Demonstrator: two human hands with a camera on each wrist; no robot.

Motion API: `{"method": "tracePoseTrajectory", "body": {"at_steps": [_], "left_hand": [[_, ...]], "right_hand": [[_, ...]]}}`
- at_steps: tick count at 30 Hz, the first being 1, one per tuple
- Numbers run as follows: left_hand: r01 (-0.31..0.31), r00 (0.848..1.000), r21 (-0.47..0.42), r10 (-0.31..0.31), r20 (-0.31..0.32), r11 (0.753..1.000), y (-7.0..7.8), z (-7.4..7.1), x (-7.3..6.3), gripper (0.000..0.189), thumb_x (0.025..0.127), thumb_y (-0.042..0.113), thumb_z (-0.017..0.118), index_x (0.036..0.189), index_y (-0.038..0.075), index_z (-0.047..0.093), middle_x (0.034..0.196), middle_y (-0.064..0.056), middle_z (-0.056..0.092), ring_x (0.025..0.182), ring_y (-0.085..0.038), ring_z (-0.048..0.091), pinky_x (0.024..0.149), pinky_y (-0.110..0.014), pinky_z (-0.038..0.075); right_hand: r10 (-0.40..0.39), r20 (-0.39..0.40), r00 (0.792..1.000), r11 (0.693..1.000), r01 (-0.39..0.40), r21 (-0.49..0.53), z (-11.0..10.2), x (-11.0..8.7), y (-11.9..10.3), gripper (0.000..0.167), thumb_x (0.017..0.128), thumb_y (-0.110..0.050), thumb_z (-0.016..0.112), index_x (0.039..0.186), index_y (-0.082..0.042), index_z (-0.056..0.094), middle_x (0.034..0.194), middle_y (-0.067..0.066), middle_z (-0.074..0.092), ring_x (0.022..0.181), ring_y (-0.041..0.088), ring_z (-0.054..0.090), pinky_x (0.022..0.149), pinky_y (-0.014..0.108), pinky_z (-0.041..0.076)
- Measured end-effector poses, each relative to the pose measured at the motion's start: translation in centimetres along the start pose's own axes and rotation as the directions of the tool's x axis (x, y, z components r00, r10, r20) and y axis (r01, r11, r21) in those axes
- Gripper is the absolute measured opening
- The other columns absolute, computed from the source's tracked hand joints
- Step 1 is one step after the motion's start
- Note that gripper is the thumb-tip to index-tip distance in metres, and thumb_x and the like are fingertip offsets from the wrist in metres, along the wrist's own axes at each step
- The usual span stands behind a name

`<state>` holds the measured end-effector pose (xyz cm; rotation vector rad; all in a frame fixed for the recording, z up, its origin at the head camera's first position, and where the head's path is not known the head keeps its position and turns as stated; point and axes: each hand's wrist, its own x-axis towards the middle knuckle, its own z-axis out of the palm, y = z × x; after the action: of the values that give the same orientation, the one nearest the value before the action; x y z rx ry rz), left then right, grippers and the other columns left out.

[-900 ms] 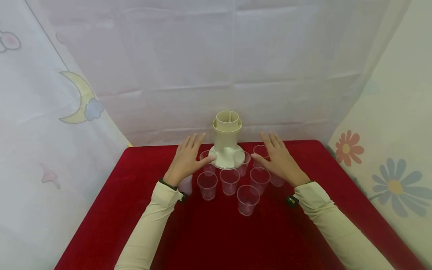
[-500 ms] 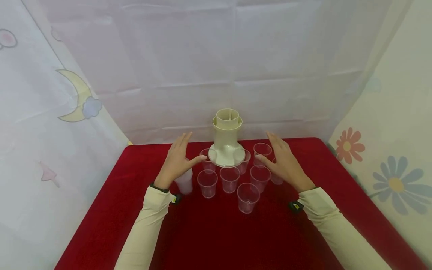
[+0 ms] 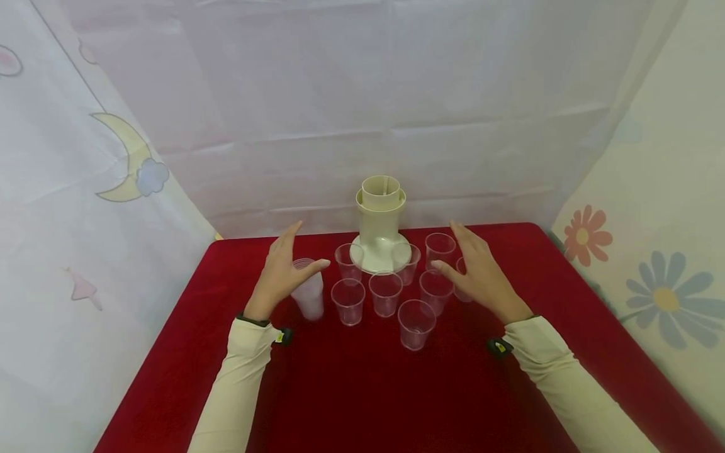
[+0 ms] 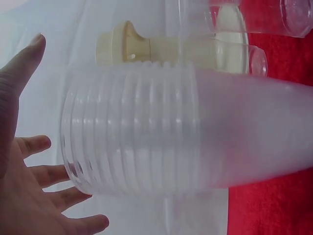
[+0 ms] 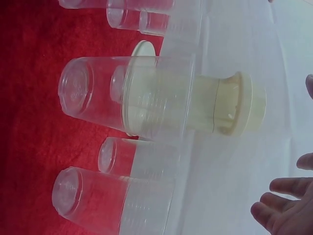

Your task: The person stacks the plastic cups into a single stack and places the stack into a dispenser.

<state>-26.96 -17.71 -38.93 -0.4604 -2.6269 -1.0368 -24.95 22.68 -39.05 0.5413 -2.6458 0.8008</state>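
Note:
My left hand (image 3: 279,272), fingers extended and thumb spread, hovers beside a stack of nested clear plastic cups (image 3: 309,297). In the left wrist view that stack (image 4: 134,129) fills the middle, its ridged rims toward the spread fingers. My right hand (image 3: 483,277) is held open over the right side of the group, partly hiding one clear cup (image 3: 462,288). Several single cups stand upright between the hands, the nearest cup (image 3: 416,327) at the front. Behind them rises a cream cylindrical stand (image 3: 378,223) on a round base. Neither hand holds anything.
A red cloth covers the table (image 3: 362,396). Its back edge meets a white hanging sheet (image 3: 294,94). Printed sheets with a moon (image 3: 133,157) and flowers (image 3: 665,299) flank the left and right sides.
Both hands have drawn apart, the left moving farther left and the right slightly right. The cup stack, earlier mostly behind the left hand, now shows more fully. The cups keep their arrangement.

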Motion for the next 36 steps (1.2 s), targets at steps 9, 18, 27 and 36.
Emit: {"method": "tracePoseTrajectory", "body": {"at_steps": [9,18,27,36], "left_hand": [[0.049,0.998,-0.07,-0.047,0.029,0.996,-1.0,0.3,-1.3,0.103,0.079,0.056,0.078,0.159,0.027,0.02,0.162,-0.005,0.027,0.147,-0.036,0.022,0.109,-0.067,0.028],[0.051,0.998,-0.115,-0.048,0.03,0.992,-1.7,0.6,-2.1,0.108,0.075,0.055,0.082,0.159,0.03,0.02,0.162,-0.002,0.027,0.146,-0.031,0.026,0.109,-0.066,0.03],[0.051,0.999,-0.143,-0.047,0.025,0.988,-2.5,0.3,-3.1,0.107,0.075,0.051,0.084,0.159,0.026,0.021,0.161,-0.002,0.028,0.146,-0.028,0.028,0.111,-0.062,0.03],[0.087,0.996,-0.18,-0.082,0.039,0.98,-3.2,0.3,-3.8,0.104,0.077,0.047,0.084,0.158,0.022,0.023,0.159,-0.005,0.031,0.145,-0.028,0.031,0.11,-0.061,0.034]], "right_hand": [[0.036,0.021,0.999,0.999,-0.037,0.033,0.6,-1.3,0.1,0.093,0.093,-0.048,0.067,0.16,-0.011,0.016,0.161,0.02,0.025,0.146,0.043,0.022,0.111,0.066,0.024],[0.035,-0.037,0.999,0.997,-0.033,0.066,0.7,-2.7,0.2,0.091,0.091,-0.046,0.07,0.159,-0.011,0.022,0.159,0.017,0.031,0.144,0.042,0.028,0.111,0.066,0.026],[-0.011,-0.033,0.999,0.987,0.017,0.157,0.8,-4.3,0.5,0.088,0.089,-0.032,0.074,0.159,-0.017,0.023,0.157,0.017,0.034,0.14,0.041,0.032,0.104,0.07,0.032],[-0.051,-0.046,0.998,0.98,0.059,0.191,1.0,-6.1,0.0,0.088,0.086,-0.024,0.078,0.158,-0.02,0.028,0.152,0.013,0.039,0.134,0.036,0.04,0.1,0.066,0.041]]}}
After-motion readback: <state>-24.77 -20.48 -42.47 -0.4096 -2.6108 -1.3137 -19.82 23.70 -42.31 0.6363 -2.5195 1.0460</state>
